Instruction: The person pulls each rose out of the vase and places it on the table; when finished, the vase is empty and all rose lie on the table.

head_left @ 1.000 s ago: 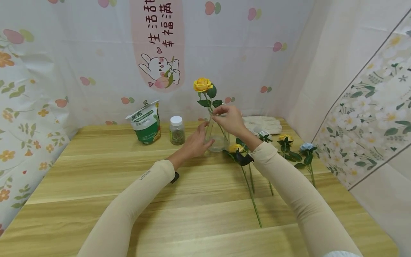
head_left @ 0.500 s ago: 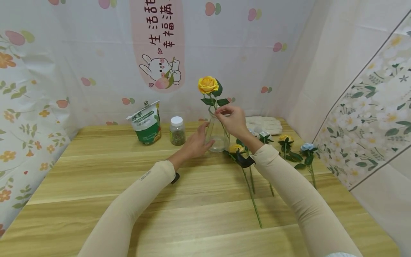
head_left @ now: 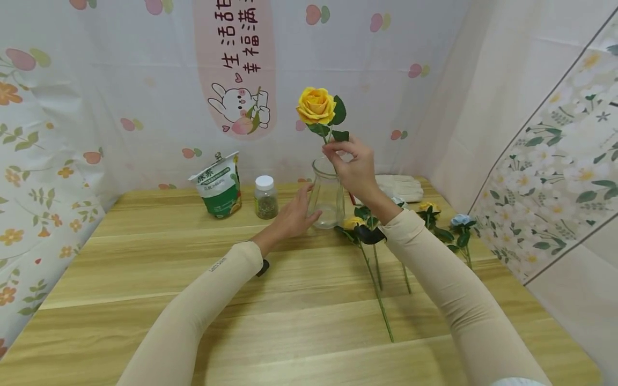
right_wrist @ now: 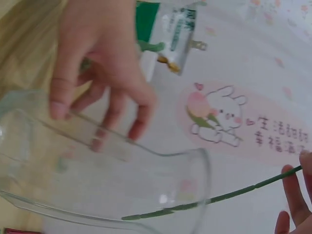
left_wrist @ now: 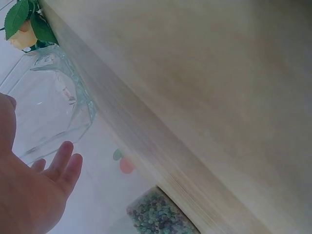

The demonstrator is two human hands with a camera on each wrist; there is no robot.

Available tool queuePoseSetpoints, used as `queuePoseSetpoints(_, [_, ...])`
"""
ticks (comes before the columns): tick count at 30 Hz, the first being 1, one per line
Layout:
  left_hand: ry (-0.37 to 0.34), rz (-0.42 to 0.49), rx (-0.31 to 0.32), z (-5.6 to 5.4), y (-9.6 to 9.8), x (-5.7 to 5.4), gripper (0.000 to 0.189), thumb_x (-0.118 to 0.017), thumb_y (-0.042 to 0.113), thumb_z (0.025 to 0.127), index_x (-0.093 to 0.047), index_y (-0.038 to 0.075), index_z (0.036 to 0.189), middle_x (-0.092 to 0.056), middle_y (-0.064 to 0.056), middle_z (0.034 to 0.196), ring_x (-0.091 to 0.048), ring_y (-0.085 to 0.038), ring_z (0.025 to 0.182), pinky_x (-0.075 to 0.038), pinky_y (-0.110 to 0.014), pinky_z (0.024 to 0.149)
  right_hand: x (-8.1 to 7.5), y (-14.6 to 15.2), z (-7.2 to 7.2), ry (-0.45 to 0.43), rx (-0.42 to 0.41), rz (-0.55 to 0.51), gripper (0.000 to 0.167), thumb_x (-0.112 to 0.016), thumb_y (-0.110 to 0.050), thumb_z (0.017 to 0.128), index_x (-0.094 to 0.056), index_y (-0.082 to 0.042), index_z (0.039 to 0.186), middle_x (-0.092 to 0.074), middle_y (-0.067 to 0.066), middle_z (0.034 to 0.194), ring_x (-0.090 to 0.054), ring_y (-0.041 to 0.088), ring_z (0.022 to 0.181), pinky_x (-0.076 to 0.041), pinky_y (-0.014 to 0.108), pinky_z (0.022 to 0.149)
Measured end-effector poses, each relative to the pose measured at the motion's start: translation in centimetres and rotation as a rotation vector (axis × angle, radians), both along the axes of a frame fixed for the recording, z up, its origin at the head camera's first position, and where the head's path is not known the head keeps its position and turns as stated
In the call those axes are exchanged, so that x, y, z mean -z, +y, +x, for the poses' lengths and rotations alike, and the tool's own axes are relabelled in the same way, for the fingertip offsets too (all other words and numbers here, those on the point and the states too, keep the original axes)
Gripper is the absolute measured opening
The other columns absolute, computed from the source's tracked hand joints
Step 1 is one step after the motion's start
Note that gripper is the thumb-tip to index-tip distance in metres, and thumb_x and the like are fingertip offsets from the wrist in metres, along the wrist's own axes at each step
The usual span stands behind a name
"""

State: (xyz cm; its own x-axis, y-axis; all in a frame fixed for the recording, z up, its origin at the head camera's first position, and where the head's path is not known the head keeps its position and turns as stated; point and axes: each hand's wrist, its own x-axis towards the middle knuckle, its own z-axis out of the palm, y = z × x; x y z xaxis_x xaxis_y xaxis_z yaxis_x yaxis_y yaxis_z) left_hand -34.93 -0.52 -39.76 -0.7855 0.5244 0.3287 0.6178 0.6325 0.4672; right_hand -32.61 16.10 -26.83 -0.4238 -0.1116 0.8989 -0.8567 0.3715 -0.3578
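A yellow artificial rose [head_left: 316,107] stands above the clear glass vase [head_left: 325,206], its stem pinched by my right hand [head_left: 354,166] between thumb and fingertips. In the right wrist view the green stem [right_wrist: 243,190] slants through the mouth of the vase [right_wrist: 200,161], its lower end still inside the neck. My left hand [head_left: 294,214] stays at the left side of the vase, fingers spread and loosely bent against or close to the glass. The left wrist view shows these relaxed fingers [left_wrist: 63,165] beside the vase [left_wrist: 90,105]; firm contact cannot be made out.
Several artificial roses, including a yellow one [head_left: 354,222] and a blue one [head_left: 462,220], lie right of the vase. White gloves [head_left: 401,187] lie behind. A white-lidded jar [head_left: 265,198] and a green-white pouch [head_left: 219,187] stand left on the wooden table [head_left: 159,257].
My right hand has risen with the yellow rose, drawing its stem upward through the vase's mouth and slightly right. My left hand and the vase have hardly moved.
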Motion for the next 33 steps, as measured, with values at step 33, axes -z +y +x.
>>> queuePoseSetpoints(33, [-0.018,0.013,-0.010,0.0,0.1,0.0,0.076,-0.061,0.032,0.099,-0.012,0.011,0.154,-0.034,-0.016,0.154,-0.056,-0.036,0.121,-0.052,-0.049,0.086,1.7,0.6,8.3,-0.237,-0.207,-0.079,0.015,-0.068,0.019,0.083,-0.071,0.016,0.097,-0.063,0.014,0.084,-0.059,0.008,0.073,-0.051,0.019,0.065])
